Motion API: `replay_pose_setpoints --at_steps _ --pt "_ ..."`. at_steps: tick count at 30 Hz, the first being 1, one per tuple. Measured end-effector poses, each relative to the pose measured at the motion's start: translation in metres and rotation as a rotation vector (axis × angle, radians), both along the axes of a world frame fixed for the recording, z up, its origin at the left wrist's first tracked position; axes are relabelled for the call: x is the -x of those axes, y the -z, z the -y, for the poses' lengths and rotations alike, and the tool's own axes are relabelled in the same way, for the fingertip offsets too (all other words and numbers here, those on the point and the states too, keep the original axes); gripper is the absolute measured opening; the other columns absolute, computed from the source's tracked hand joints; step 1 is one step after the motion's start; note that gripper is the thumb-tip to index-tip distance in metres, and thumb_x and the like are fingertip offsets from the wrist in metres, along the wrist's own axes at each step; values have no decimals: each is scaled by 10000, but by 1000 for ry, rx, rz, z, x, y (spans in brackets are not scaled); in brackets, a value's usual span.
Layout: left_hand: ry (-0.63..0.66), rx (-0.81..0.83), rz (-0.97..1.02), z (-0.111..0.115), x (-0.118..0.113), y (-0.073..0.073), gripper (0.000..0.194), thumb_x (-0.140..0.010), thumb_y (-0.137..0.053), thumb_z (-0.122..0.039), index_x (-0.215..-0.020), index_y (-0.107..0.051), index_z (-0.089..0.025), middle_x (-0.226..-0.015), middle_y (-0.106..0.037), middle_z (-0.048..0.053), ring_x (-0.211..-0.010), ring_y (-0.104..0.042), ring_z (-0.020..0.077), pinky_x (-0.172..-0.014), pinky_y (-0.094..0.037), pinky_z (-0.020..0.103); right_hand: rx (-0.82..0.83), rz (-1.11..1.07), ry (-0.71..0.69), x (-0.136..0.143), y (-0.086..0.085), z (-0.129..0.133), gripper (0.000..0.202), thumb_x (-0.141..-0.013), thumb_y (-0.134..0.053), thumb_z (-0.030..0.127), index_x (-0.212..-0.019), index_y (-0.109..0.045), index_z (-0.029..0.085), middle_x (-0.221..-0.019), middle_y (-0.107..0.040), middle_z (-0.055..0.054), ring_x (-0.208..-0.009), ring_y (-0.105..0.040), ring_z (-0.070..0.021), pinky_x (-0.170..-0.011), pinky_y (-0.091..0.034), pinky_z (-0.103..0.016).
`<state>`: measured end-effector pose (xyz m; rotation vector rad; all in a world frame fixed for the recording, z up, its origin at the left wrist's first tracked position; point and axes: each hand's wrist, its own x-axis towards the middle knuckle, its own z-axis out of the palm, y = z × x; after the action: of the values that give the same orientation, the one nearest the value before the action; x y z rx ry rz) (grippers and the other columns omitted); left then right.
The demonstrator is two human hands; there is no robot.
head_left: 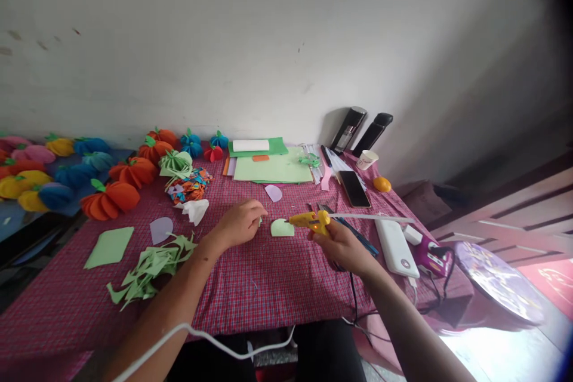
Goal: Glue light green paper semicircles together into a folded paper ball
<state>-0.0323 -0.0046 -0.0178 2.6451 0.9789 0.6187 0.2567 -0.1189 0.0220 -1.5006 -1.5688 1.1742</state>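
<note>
My right hand [342, 246] is wrapped round a yellow hot glue gun [308, 220]. A long whitish glue stick [371, 216] sticks out of its back. The nozzle points left, at the right side of a light green, round-topped paper piece [281, 228] lying on the cloth; I cannot tell whether they touch. To the left of that piece, my left hand [243, 224] is closed in a pinch, with a bit of green paper [260, 222] showing at the fingertips. Its shape is mostly hidden by the fingers. A lilac paper piece [273, 193] lies just beyond.
Green scraps [154, 265] and a pale green stack [108, 247] lie left. Paper pumpkins [110, 200] crowd the back left. Paper sheets [273, 166] lie at the back. On the right are a phone [354, 188], paper cup [367, 159], orange fruit [382, 184], power bank [396, 248] and cables.
</note>
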Motion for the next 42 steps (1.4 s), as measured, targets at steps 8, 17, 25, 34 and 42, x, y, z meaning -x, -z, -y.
replay_pose_setpoints --at_steps 8,17,25,34,42 --pt "85 2 -76 2 0 4 310 -894 -503 -97 -1066 -725 -226 -1120 -656 56 -1057 -615 203 -965 -492 346 -47 230 -53 14 -4 -23 210 -901 -591 388 -983 -655 204 -654 -510 34 -566 -422 -125 -511 -306 -249" --pt "136 35 -67 3 -1 5 338 -893 -509 -99 -1076 -736 -270 -1125 -653 34 -1051 -618 190 -951 -486 324 -124 277 -79 17 4 -25 285 -898 -554 340 -1106 -686 195 -781 -627 -2 -644 -501 -148 -595 -385 -271" --pt "172 30 -88 7 -3 2 369 -920 -515 -125 -1142 -739 -317 -1172 -647 30 -1074 -626 197 -939 -500 339 -143 294 -90 21 0 -24 259 -901 -545 290 -1097 -688 200 -812 -658 -9 -688 -548 -169 -644 -406 -287" --pt "176 43 -92 7 -4 6 398 -903 -546 -129 -1159 -737 -366 -1193 -630 24 -1091 -616 198 -980 -494 358 -119 291 -122 29 -10 -24 290 -877 -524 211 -1126 -671 189 -960 -717 -45 -838 -635 -213 -757 -452 -319" --pt "189 33 -107 7 -5 5 401 -885 -552 -110 -1140 -755 -343 -1187 -629 37 -1107 -611 213 -990 -486 373 -101 327 -69 28 -2 -27 213 -863 -556 274 -1012 -683 193 -849 -684 -35 -744 -595 -202 -713 -437 -326"
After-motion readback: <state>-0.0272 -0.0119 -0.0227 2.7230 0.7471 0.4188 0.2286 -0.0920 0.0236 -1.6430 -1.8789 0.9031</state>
